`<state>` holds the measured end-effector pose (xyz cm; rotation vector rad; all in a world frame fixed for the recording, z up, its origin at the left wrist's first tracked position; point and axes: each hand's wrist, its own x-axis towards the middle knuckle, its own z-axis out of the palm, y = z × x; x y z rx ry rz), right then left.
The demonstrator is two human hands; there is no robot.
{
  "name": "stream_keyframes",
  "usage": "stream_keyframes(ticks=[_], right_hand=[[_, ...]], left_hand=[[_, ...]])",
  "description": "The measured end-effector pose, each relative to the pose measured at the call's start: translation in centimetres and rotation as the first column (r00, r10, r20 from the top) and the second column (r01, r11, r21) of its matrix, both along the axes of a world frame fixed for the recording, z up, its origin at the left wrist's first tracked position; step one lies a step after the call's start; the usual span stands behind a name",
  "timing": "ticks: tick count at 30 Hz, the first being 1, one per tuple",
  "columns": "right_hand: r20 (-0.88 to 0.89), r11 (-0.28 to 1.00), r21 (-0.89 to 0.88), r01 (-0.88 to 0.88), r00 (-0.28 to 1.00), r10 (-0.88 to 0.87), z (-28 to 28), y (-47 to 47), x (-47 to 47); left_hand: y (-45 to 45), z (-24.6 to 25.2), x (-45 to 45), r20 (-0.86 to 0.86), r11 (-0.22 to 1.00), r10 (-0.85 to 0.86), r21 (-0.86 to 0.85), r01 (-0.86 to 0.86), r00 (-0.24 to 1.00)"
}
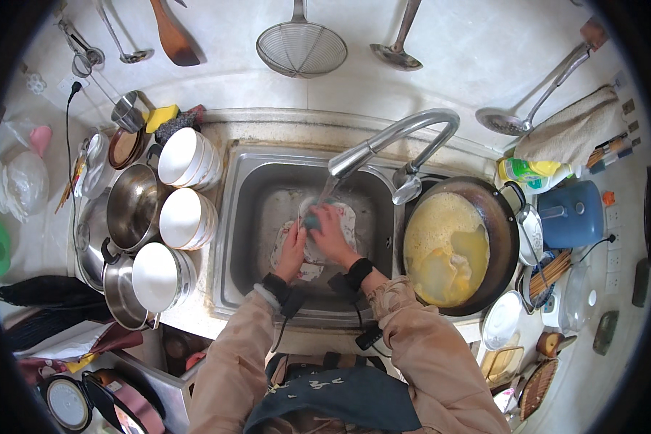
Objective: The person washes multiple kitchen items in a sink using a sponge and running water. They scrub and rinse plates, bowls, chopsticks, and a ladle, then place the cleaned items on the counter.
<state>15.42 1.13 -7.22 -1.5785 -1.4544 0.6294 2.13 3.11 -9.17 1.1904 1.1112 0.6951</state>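
Observation:
My right hand (pixel 331 233) presses a teal scrubbing cloth or sponge (pixel 312 220) at the upper part of a white plate (pixel 316 253). At that plate's left edge, my left hand (pixel 291 254) grips the rim. Water runs from the chrome faucet (pixel 358 157) onto the cloth and fingers. Beneath the hands, a patterned plate (pixel 348 217) and other floral dishes lie overlapping in the stainless steel sink (pixel 249 217). How many dishes are stacked there is partly hidden by my hands.
Stacks of white bowls (pixel 182 217) and steel pots (pixel 133 209) crowd the counter's left side. A large wok (pixel 502 244) with cloudy yellow liquid adjoins the sink at right. Chopsticks (pixel 548 276) and a blue container (pixel 569 214) stand beyond it. A wire skimmer (pixel 301 49) hangs above.

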Motion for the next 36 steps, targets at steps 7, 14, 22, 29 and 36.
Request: stream_keyframes(ticks=[7,14,22,29,36], right_hand=[[0.054,0.960,-0.091,-0.265,0.961,0.270,-0.1,-3.7,0.4],[-0.001,0.992,-0.067,-0.106,0.994,0.106,1.8,-4.5,-3.5],[0.361,0.994,-0.081,-0.068,0.928,0.093,0.6,-3.3,0.7],[0.278,0.998,-0.004,0.056,0.959,-0.053,-0.1,-0.7,-1.0],[0.303,0.970,-0.117,-0.211,0.923,0.237,-0.3,-4.2,0.8]], left_hand=[[1.5,1.3,-0.8,0.152,0.995,0.076,0.060,-0.085,0.985],[0.8,2.3,-0.1,0.082,0.966,0.157,0.195,-0.170,0.984],[1.2,2.0,-2.3,-0.032,0.955,0.166,0.256,-0.152,0.986],[-0.9,2.7,-1.0,-0.043,0.983,0.169,0.086,-0.164,0.985],[0.8,2.0,-2.7,0.019,0.982,0.098,0.158,-0.100,0.995]])
